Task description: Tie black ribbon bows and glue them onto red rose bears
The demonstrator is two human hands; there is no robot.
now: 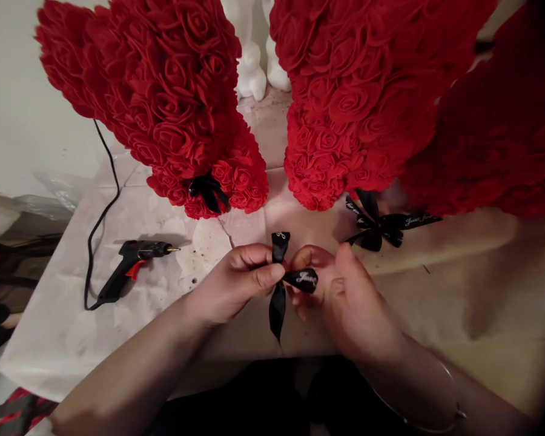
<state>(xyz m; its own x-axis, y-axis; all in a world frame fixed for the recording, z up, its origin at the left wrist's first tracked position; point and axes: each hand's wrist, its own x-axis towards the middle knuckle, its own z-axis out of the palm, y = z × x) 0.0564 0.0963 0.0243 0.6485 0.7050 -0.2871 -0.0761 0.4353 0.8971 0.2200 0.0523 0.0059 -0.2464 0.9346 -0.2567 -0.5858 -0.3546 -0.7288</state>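
Observation:
My left hand (238, 281) pinches the knot of a black ribbon bow (278, 303) with pale lettering, between thumb and forefinger. One ribbon end points up and another hangs down. At the bow's right loop is my right hand (354, 297), its thumb raised apart from its curled fingers, which are behind the loop; whether they grip it is unclear. Beyond my hands stand red rose-covered figures, one at the left (163, 109) with a black bow (209, 191) and one at the centre right (354, 103). Another black bow (379, 227) lies by the right figure's base.
A black glue gun (129, 266) with a red trigger lies on the covered table (163, 339) at the left, its cord (93, 230) running back. White figures (252, 75) stand behind. A darker red rose shape (495, 133) fills the right side.

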